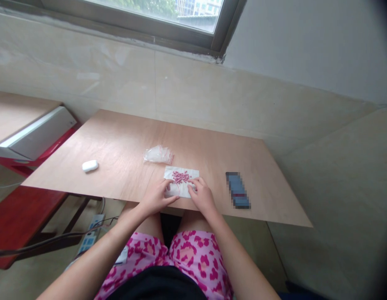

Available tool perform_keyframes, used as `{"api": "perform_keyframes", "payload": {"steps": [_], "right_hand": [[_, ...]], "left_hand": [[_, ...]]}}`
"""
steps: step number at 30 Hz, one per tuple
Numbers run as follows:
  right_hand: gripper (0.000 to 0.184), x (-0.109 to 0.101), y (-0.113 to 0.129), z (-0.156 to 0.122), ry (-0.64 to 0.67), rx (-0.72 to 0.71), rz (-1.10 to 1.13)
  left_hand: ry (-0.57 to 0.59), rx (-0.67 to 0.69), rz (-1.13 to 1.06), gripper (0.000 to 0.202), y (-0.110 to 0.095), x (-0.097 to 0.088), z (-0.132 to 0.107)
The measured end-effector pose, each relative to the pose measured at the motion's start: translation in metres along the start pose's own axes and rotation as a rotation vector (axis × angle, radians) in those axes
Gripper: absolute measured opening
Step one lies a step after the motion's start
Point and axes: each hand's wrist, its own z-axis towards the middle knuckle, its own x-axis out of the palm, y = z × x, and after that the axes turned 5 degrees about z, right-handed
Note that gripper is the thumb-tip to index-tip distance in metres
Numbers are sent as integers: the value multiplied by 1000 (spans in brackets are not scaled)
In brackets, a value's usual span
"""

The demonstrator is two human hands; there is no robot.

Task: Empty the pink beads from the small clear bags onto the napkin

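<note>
A heap of small pink beads or pellets (181, 177) lies on a white sheet (193, 171) near the table's front edge. My left hand (158, 195) rests at the sheet's left side, its thumb stretched along the near edge and its fingers apart. At the right side is my right hand (202, 195), fingers curved toward the heap with a gap between thumb and forefinger. A thin red line shows on the sheet between the hands; what it belongs to is unclear. Just behind the sheet lies a stack of clear plastic bags (158, 154) with red lines.
On the wooden table (205, 148), a white rounded case (90, 166) lies to the left and a pixelated dark, flat object (238, 190) to the right. A red stool (24, 225) and a power strip (91, 233) are below left. A wall and window stand behind.
</note>
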Motion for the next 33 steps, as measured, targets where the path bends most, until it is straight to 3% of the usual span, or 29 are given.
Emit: {"api": "perform_keyframes", "payload": {"steps": [4,9,15,19,23,28,33], "right_hand": [[36,5,-5,-3,49,-66,-195],[19,9,-1,-4,19,-50,-243],[12,8,-2,-5,28,-44,-239],[13,6,-1,-1,-34,-14,-41],[24,7,10,2,-160,157,317],[25,8,32,-5,84,70,439],[18,5,40,-8,235,14,473]], "left_hand": [[-3,10,14,51,1,-1,2],[-8,21,30,49,-1,-3,2],[0,31,64,50,-2,-3,2],[-15,45,87,48,-4,-4,2],[-30,56,128,48,-6,-3,1],[-62,89,129,50,-6,2,-1],[-76,98,110,52,-4,5,-2]]}}
